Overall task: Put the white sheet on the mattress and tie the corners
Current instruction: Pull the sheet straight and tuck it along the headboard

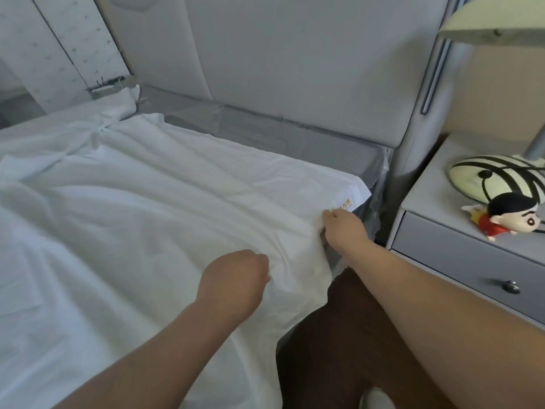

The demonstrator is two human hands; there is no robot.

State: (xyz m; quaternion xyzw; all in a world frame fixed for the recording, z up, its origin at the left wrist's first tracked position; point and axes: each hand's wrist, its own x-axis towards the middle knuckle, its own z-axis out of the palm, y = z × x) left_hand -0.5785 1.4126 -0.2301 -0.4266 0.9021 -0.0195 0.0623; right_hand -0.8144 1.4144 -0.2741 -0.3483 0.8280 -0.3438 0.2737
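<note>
Fingers of both hands (left hand [236, 278], right hand [343, 228]) curled, pinching the wrinkled white sheet [147, 202] over the grey mattress [295, 137] edge.

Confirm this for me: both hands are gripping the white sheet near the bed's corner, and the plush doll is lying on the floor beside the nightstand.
Not quite. The plush doll lies on top of the nightstand, next to the striped lamp base, not on the floor; the head view shows it. The rest holds: the left hand and the right hand both grip the white sheet near the bed's corner.
</note>
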